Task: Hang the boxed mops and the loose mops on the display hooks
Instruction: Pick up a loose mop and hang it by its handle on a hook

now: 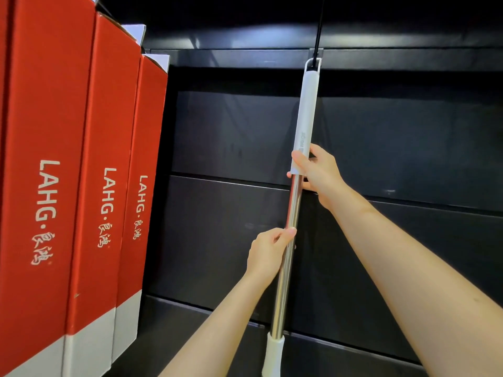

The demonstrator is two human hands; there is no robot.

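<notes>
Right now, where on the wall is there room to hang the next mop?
Bare panel lies between the red boxes and the mop, and more right of the mop. The left is packed with boxes. Only the mop's hook shows.

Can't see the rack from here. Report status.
Both hands gripping loose mop: right hand at white grip, left hand on steel pole. Loop on hook. Red boxes left, clear.

Loose mop (pixel 292 213) upright on hook (pixel 317 42)
</notes>
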